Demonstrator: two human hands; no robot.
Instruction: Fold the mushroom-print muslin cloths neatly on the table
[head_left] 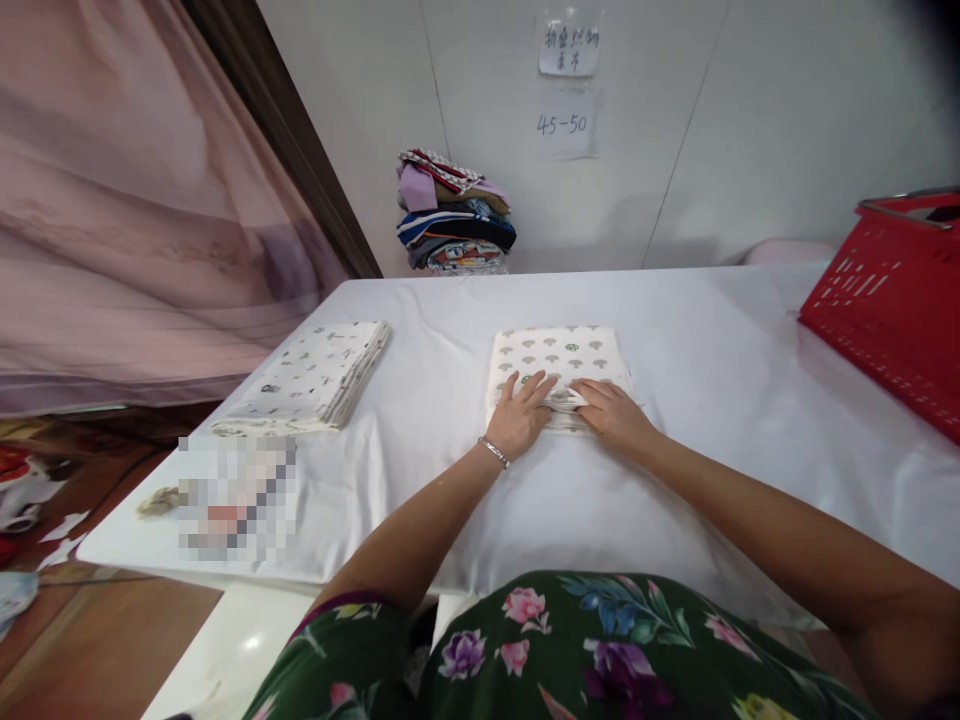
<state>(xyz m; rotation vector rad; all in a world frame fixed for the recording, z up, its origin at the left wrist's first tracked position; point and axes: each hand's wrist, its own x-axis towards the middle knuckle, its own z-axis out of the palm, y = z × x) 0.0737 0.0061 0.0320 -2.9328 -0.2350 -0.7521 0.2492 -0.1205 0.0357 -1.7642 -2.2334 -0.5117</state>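
In the middle of the table lies a folded white cloth (559,350) printed with grey mushroom-like shapes and a few green marks. My left hand (523,412), with a silver bracelet at the wrist, rests on its near left part, fingers spread. Beside it my right hand (611,415) lies on the near right part, fingers stretched out over the fabric. Both thumbs come close to the cloth's near edge and are partly hard to make out. To the left sits a thicker folded white cloth (307,375) with small dark and green prints, touched by neither hand.
A white-covered table (712,340) stretches across the view. At its right end stands a red plastic basket (892,300). A stack of folded clothes (455,215) rises behind the far edge. A blurred-out item (240,500) lies front left, near a pink curtain (135,200).
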